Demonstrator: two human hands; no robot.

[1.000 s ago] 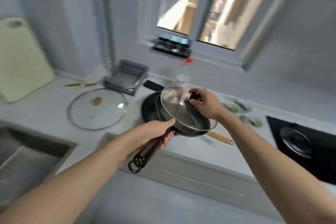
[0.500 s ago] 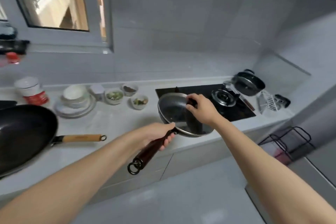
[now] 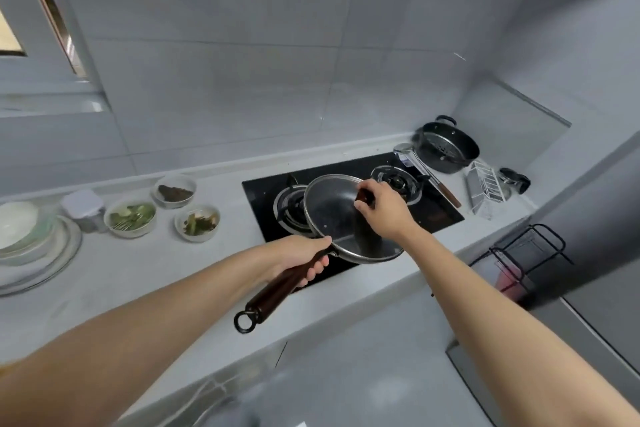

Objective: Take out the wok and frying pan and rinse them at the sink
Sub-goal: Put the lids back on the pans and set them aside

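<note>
I hold a small dark wok [image 3: 372, 248] with a glass lid [image 3: 332, 211] over the left burner of the black gas hob [image 3: 440, 208]. My left hand [image 3: 299, 255] grips the wok's dark wooden handle, which ends in a metal ring. My right hand [image 3: 382, 208] pinches the lid's dark knob, and the lid is tilted up at its far side. The large frying pan and the sink are out of view.
Three small bowls of ingredients [image 3: 166, 210] and a stack of white plates [image 3: 27, 239] sit on the counter to the left. A black pot [image 3: 446, 146], a ladle [image 3: 426, 170] and a white rack [image 3: 485, 189] lie right of the hob. A black wire stand [image 3: 530, 253] is at floor level.
My view has swung right from the sink side to the hob. I carried the lidded wok along, and it now hangs over the left burner.
</note>
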